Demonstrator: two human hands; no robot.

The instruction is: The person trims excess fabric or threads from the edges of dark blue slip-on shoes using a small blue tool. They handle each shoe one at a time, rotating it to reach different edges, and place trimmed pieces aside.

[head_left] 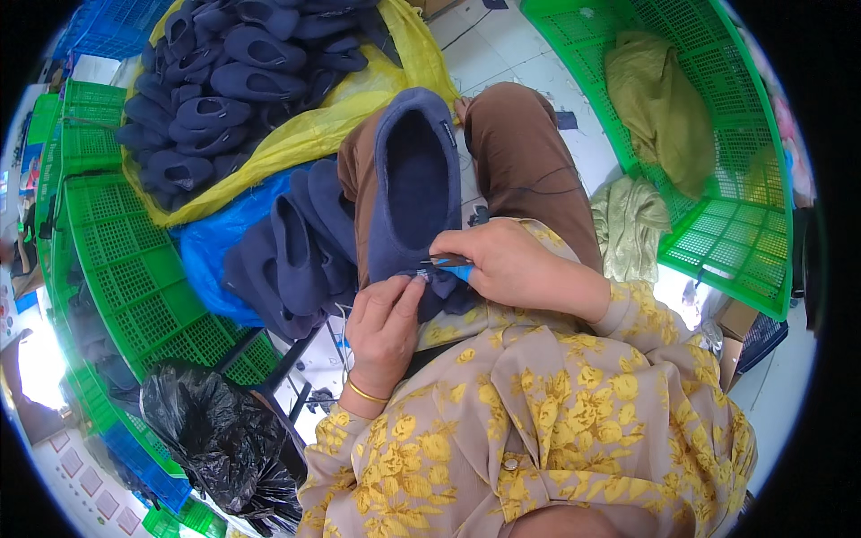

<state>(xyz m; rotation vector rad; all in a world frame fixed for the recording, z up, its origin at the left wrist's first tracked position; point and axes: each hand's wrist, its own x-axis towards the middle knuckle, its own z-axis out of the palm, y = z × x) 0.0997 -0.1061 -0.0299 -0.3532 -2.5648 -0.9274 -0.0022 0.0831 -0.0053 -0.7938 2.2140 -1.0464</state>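
Observation:
A dark navy felt slipper [416, 179] rests across my lap, its opening facing up and a small dark tag on its right rim. At its near end, my left hand [384, 323] pinches the edge, with a small pale bit showing at the fingertips that I cannot make out. My right hand [511, 269] is closed around small blue-handled snips [456, 267], whose tip is close to the left fingertips. Several more navy slippers [291, 255] lean together beside my left knee.
A large heap of navy slippers [256, 81] lies on a yellow sheet [309, 125] at the far left. Green plastic crates stand on the left [134, 278] and right [717, 242]. An olive cloth [659, 108] hangs in the right crate. A black plastic bag [211, 430] sits near my left elbow.

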